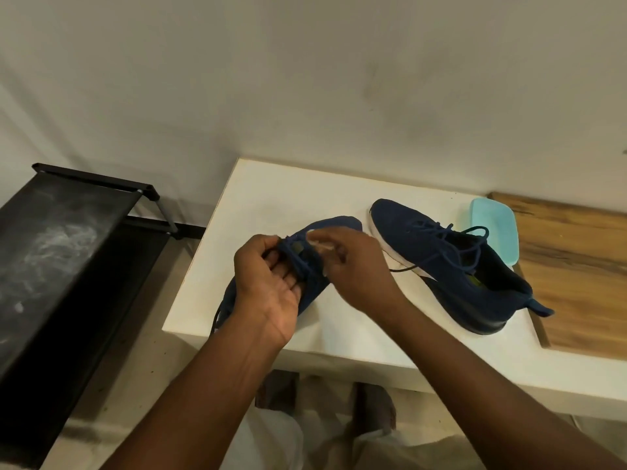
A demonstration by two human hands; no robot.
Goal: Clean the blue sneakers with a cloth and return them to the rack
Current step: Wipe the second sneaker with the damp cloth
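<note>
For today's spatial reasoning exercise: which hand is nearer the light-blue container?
Right. The right hand, pinching a whitish cloth, is left of the light-blue container, with the free blue sneaker between them; the left hand grips the other blue sneaker, even farther left.

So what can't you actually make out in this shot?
All in the head view:
The near sneaker: middle hidden by the left hand and right hand.
The pale thing pinched by the right hand: blurred, cloth or not unclear.
The rack: cut off by the left edge.
The teal container: partly behind the far sneaker.
</note>
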